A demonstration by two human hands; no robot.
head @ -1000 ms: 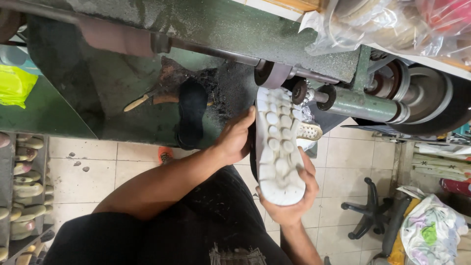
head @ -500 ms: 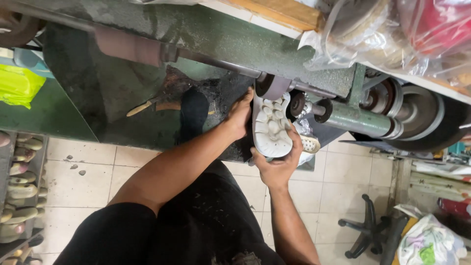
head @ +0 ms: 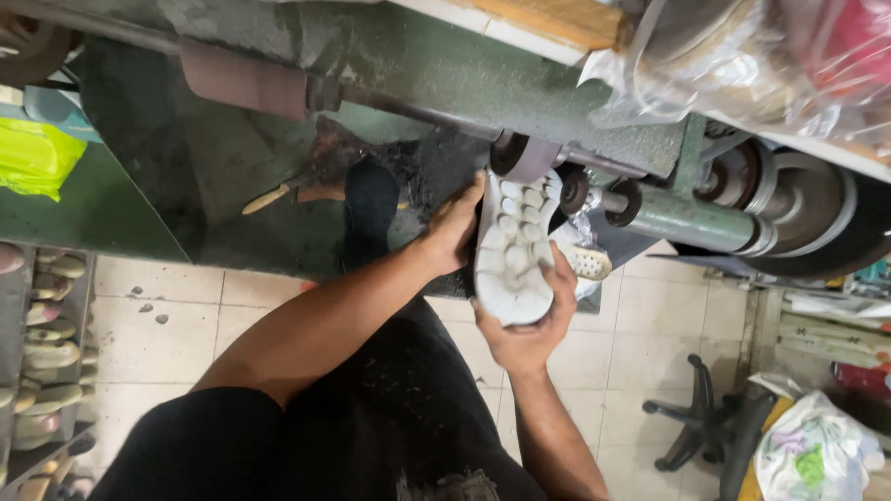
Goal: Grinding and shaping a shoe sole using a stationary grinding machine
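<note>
Black trousers (head: pixel 371 417) fill the bottom of the view, speckled with pale dust, and both bare forearms reach up from them. Right hand (head: pixel 524 325) cups the heel end of a white shoe sole (head: pixel 513 250) from below, palm under it, thumb curled up over the right edge and fingers wrapped out of sight behind. Left hand (head: pixel 455 227) grips the sole's left edge near the toe, fingers pressed together along the rim. The sole stands nearly upright, its lumpy tread facing the camera, and its toe end touches the small brownish sanding drum (head: pixel 524 156) on the shaft of a green grinding machine (head: pixel 445 65). A second pale sole (head: pixel 587 263) lies just beside and behind the held one. Farther left on the same shaft sits a longer sanding roller (head: pixel 246 79). On the tiled floor to the right stands a black chair base (head: pixel 701 422).
</note>
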